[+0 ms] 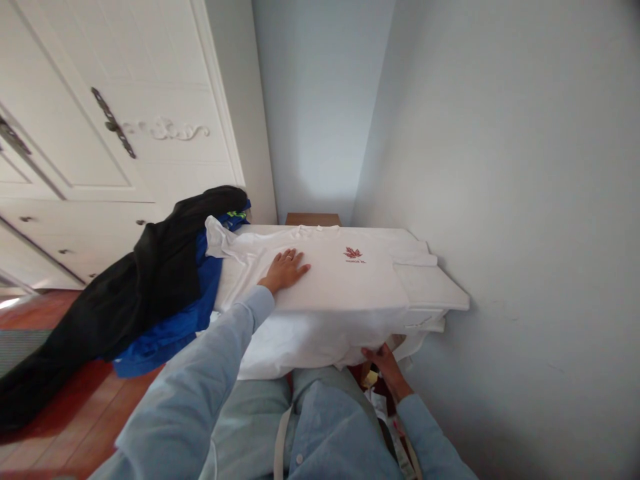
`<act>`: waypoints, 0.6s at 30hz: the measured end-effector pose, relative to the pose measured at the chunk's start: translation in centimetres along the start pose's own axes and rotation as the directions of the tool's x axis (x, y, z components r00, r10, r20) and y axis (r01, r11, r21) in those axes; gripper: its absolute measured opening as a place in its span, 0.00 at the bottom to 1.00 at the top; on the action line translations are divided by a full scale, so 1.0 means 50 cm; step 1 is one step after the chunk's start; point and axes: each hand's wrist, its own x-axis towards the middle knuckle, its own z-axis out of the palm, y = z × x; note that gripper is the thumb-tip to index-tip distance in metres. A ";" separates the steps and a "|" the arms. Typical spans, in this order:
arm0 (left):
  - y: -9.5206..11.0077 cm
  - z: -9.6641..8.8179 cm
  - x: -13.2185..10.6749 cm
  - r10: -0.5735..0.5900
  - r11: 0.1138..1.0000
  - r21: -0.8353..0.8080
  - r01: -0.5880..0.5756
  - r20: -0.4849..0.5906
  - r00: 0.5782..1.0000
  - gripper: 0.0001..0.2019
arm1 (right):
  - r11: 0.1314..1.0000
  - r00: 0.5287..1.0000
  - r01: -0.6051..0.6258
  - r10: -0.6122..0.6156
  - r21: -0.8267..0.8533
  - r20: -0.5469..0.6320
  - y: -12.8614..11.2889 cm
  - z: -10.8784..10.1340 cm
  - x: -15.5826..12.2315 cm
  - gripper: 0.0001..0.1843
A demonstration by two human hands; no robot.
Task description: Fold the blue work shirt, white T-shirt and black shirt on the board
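Observation:
A white T-shirt [335, 287] with a red leaf print on its chest lies spread over a white table [443, 287], its lower part hanging over the near edge. My left hand [287, 270] rests flat on the shirt's left half, fingers apart, a ring on one finger. Low at the right, my right hand [381, 360] is at the shirt's hanging hem, fingers bent around the fabric edge. The thumb side of that hand is partly hidden by the cloth.
Black clothing [165, 260] and blue clothing [207, 287] hang over the table's left end. A white wardrobe [175, 87] stands behind on the left. A grey-blue wall [525, 200] borders the right side. Under the table lie assorted small items [377, 400].

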 end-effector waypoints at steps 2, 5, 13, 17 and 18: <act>-0.001 0.003 0.001 0.004 1.000 0.003 -0.004 -0.006 1.000 0.33 | 0.998 0.998 -0.057 0.057 -0.001 -0.001 0.007 -0.007 -0.003 0.33; -0.002 0.004 0.001 0.010 1.000 0.004 -0.010 -0.019 1.000 0.33 | 0.994 0.992 -0.111 0.112 -0.009 0.051 0.004 -0.036 -0.019 0.31; 0.003 -0.005 -0.001 0.004 1.000 -0.004 -0.004 0.003 1.000 0.33 | 0.989 0.995 -0.080 0.086 -0.125 0.044 -0.025 -0.121 -0.078 0.28; 0.001 -0.001 0.001 0.012 1.000 0.005 -0.012 -0.008 1.000 0.33 | 0.986 0.998 -0.057 0.060 -0.156 0.015 -0.010 -0.124 -0.092 0.28; 0.000 0.000 0.001 0.013 1.000 0.006 -0.013 -0.010 1.000 0.33 | 0.988 0.998 -0.052 0.054 -0.143 0.010 -0.004 -0.121 -0.093 0.27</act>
